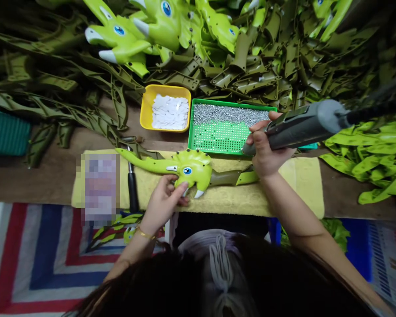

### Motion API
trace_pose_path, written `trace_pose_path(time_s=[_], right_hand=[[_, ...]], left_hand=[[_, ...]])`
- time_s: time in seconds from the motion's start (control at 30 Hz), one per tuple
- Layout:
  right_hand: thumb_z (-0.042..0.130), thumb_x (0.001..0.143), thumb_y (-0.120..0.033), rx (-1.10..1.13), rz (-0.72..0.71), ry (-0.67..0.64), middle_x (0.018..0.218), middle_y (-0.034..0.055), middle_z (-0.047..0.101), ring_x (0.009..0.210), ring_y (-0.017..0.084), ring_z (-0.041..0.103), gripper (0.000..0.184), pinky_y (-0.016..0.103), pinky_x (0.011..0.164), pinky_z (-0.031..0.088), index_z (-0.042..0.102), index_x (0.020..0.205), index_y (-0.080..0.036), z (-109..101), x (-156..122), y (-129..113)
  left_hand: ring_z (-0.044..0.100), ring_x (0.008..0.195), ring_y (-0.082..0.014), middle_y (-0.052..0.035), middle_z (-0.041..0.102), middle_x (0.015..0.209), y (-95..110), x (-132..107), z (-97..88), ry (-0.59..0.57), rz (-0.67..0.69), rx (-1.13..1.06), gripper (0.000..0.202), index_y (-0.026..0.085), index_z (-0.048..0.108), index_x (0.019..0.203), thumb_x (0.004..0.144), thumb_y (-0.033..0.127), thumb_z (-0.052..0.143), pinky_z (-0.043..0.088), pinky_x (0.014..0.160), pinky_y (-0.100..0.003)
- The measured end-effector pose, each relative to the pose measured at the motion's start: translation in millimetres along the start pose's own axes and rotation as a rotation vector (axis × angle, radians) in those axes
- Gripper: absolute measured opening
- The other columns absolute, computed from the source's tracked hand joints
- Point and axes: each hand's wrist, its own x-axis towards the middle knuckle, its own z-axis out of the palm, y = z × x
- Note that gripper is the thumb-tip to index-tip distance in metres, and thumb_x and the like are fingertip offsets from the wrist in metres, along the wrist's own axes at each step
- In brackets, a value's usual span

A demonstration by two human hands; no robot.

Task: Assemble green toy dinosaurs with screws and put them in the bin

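A lime-green toy dinosaur head point(188, 168) with a blue eye and white horns lies on a yellow towel point(293, 193). An olive handle piece joins it on the right. My left hand point(165, 200) pinches the lower edge of the head near a white horn. My right hand point(267, 147) is wrapped round a grey electric screwdriver point(303, 125), its tip at the front right corner of the green screw tray point(224, 138). A dark cable runs off the tool to the right.
A yellow tub point(145, 112) holds white discs. Piles of olive and lime plastic parts point(267, 57) fill the back of the bench, with more lime pieces point(376, 154) at right. A black-handled tool point(132, 185) and a blurred object point(99, 189) lie at left.
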Motion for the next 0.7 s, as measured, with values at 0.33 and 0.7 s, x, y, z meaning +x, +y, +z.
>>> trace_pose_path(time_s=[0.33,0.7], right_hand=[[0.071,0.079,-0.043,0.173,-0.023,-0.136,0.078,-0.0063,0.067,0.044,0.004,0.053,0.035,0.019,0.04,0.048,0.064,0.111,-0.031,5,-15,-76],[0.071,0.079,-0.044,0.127,0.067,-0.357,0.084,-0.0049,0.065,0.055,0.006,0.057,0.048,0.022,0.05,0.052,0.056,0.123,-0.036,-3,-60,-67]], left_hand=[[0.067,0.05,-0.0185,0.0027,0.066,0.061,-5,2,37.4,0.005,0.042,-0.353,0.06,0.019,0.045,0.087,0.054,0.047,0.087,0.06,0.054,-0.033],[0.065,0.045,-0.0173,0.0023,0.066,0.059,-10,4,44.2,-0.022,0.093,-0.415,0.06,0.019,0.043,0.086,0.055,0.046,0.087,0.058,0.046,-0.029]])
